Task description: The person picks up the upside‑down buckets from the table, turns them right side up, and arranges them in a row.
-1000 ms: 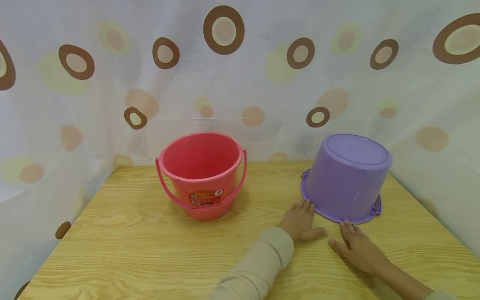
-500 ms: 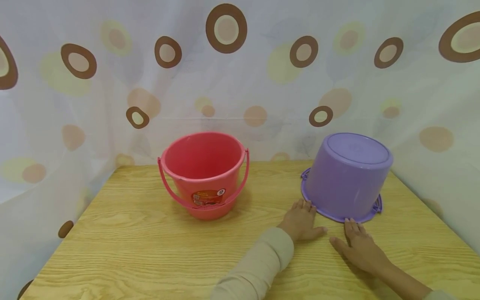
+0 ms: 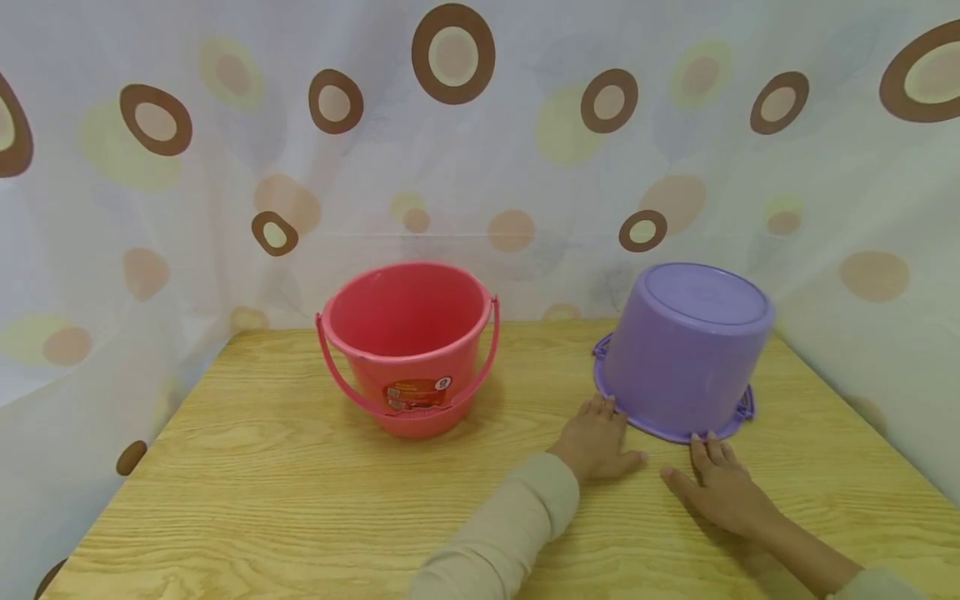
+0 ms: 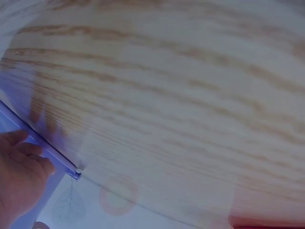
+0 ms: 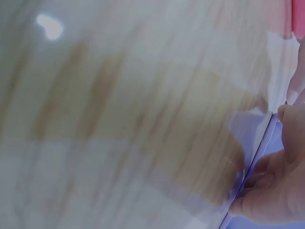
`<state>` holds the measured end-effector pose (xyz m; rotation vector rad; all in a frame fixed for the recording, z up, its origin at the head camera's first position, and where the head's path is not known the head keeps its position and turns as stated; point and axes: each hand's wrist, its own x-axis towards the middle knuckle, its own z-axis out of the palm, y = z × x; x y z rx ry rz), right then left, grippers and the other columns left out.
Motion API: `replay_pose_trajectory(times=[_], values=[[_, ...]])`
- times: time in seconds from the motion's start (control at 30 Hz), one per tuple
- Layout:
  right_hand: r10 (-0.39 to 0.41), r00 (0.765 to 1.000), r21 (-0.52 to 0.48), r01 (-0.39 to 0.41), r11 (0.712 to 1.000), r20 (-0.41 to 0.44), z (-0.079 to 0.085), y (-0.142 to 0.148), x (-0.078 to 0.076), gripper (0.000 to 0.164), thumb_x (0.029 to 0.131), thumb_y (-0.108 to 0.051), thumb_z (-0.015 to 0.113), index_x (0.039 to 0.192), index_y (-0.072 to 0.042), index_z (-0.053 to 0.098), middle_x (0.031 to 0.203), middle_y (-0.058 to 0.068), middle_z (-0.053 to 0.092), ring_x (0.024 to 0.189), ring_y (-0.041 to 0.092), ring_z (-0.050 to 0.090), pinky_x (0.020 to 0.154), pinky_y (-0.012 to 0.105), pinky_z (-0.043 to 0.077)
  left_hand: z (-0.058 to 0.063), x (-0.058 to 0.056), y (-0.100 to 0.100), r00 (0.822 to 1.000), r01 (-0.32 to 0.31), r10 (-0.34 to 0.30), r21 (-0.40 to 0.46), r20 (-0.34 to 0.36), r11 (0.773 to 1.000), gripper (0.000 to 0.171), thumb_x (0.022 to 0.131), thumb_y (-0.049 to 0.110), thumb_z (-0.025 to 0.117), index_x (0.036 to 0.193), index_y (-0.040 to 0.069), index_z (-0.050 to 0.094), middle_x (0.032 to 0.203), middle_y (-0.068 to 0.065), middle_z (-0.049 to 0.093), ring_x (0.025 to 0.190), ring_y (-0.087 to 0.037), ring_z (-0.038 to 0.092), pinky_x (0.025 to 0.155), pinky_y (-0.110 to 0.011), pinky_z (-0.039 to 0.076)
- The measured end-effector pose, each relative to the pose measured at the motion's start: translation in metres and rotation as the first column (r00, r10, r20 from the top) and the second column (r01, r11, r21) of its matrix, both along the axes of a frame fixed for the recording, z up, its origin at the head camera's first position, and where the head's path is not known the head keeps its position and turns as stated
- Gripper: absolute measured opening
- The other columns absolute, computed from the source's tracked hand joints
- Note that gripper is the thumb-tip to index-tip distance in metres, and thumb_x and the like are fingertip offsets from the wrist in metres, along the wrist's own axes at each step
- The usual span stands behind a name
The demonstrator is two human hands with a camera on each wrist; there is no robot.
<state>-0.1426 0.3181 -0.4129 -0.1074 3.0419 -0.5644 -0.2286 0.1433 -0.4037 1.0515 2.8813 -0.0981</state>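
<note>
From my station I judge this work to be at its contact stage: both hands are at the purple bucket [image 3: 682, 358], yet nothing shows it raised. It is upside down on the right side of the table [image 3: 300, 517], base uppermost, its rim [image 3: 660, 430] down on the wood as far as I can see. What looks done is the placing of the hands; any lifting or turning over is undone, and I can't read from here whether either is wanted. The red bucket [image 3: 408, 372] is upright to the left, well apart and untouched, its handle [image 3: 417, 412] hanging down across the front. As for pose, my left hand [image 3: 597, 437] lies palm down at the near left of the rim, forearm slanting in from the lower middle, thumb pointing toward the other hand. My right hand [image 3: 723, 492] comes in from the lower right, fingertips at the near edge of the rim, thumb spread out to the left. The fingers of both hands are extended and loosely relaxed, touching the rim without wrapping round it, so I have hold of nothing. How firmly they press, I cannot tell.
</note>
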Motion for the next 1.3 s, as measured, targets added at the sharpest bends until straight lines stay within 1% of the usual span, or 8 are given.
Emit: replay_pose_trajectory(times=[0.17,0.37,0.5,0.6,0.8,1.0,1.3], values=[[0.017,1.000,-0.022,-0.016,1.000,0.014,0.000,0.001,-0.003,0.082,0.095,-0.045,0.042,0.134,0.024,0.021,0.136,0.051,0.009,0.122,0.069,0.011,0.092,0.077,0.017,0.000,-0.001,-0.003,1.000,-0.006,0.006,0.000,0.019,1.000,0.069,0.091,0.063,0.032,0.144,0.019,0.033,0.152,-0.001,0.029,0.143,-0.016,0.021,0.117,-0.024,0.015],[0.043,0.999,-0.029,-0.043,0.999,0.024,-0.001,0.002,-0.006,0.081,0.095,-0.044,0.043,0.135,0.022,0.021,0.137,0.051,0.008,0.122,0.069,0.010,0.092,0.078,0.016,0.000,0.000,-0.007,1.000,0.002,-0.002,-0.017,-0.007,1.000,0.069,0.091,0.061,0.033,0.144,0.017,0.034,0.151,-0.004,0.030,0.142,-0.017,0.023,0.117,-0.024,0.016],[0.060,0.998,-0.023,-0.060,0.998,0.009,-0.002,0.002,-0.009,0.080,0.095,-0.044,0.043,0.135,0.022,0.022,0.136,0.051,0.009,0.122,0.069,0.010,0.093,0.077,0.016,-0.002,0.000,-0.010,1.000,0.006,-0.006,-0.012,-0.020,1.000,0.071,0.091,0.062,0.034,0.144,0.016,0.034,0.151,-0.006,0.030,0.142,-0.019,0.022,0.117,-0.025,0.018],[0.069,0.998,-0.015,-0.069,0.997,-0.011,-0.003,0.002,-0.009,0.079,0.094,-0.043,0.045,0.134,0.022,0.024,0.136,0.051,0.010,0.121,0.069,0.012,0.093,0.077,0.016,-0.004,0.000,-0.012,1.000,0.004,-0.004,-0.003,-0.016,1.000,0.073,0.090,0.063,0.034,0.145,0.015,0.032,0.152,-0.006,0.028,0.143,-0.019,0.021,0.117,-0.026,0.017],[0.072,0.997,-0.012,-0.073,0.997,-0.025,-0.004,0.001,-0.011,0.078,0.094,-0.043,0.046,0.135,0.020,0.026,0.137,0.049,0.012,0.122,0.068,0.014,0.094,0.075,0.018,-0.007,0.001,-0.016,1.000,0.002,-0.002,0.001,-0.023,1.000,0.074,0.090,0.065,0.033,0.145,0.016,0.031,0.152,-0.006,0.028,0.143,-0.019,0.021,0.117,-0.026,0.018],[0.084,0.996,-0.019,-0.084,0.996,-0.029,-0.003,0.001,-0.012,0.077,0.093,-0.041,0.048,0.134,0.020,0.027,0.138,0.049,0.012,0.123,0.067,0.015,0.094,0.075,0.019,-0.006,0.003,-0.020,1.000,0.008,-0.008,0.000,-0.021,1.000,0.074,0.090,0.065,0.033,0.145,0.016,0.032,0.151,-0.008,0.030,0.142,-0.020,0.023,0.116,-0.026,0.020],[0.123,0.992,-0.055,-0.123,0.991,-0.006,-0.002,0.002,-0.016,0.076,0.093,-0.040,0.048,0.134,0.020,0.027,0.137,0.049,0.011,0.122,0.069,0.013,0.092,0.077,0.017,-0.006,0.006,-0.023,1.000,-0.018,0.018,-0.035,-0.019,0.999,0.073,0.090,0.066,0.030,0.145,0.019,0.031,0.151,-0.005,0.030,0.142,-0.018,0.022,0.117,-0.025,0.017]])
